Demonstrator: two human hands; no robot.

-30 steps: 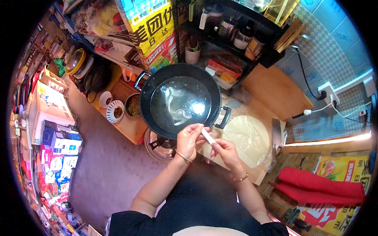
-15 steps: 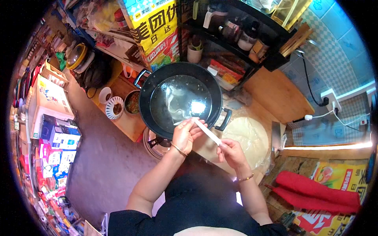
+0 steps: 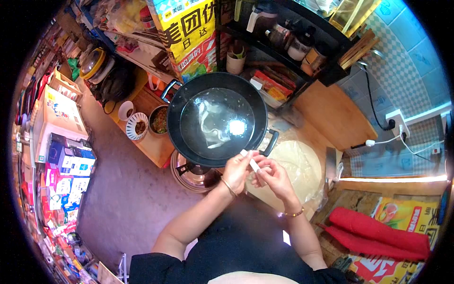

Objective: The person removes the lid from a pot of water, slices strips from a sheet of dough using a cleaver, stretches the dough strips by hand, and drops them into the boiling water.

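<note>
While the left hand (image 3: 238,172) and right hand (image 3: 276,181) pinch it, a narrow strip (image 3: 254,165) shows white.

Beyond and to the right of the right hand (image 3: 275,179), a pale wooden table (image 3: 313,134) carries a round, flat cream sheet (image 3: 298,158) partly under clear plastic. Ahead and to the left of the left hand (image 3: 237,172), a brown wooden counter (image 3: 157,154) holds a small white bowl (image 3: 126,110), a striped bowl (image 3: 137,126) and a darker bowl (image 3: 159,120) of chopped food, close together. Well beyond both hands, a black shelf (image 3: 276,57) bears jars (image 3: 299,48) and a white-handled jug (image 3: 257,18). Greyish floor (image 3: 123,194) spreads left of the left hand.
</note>
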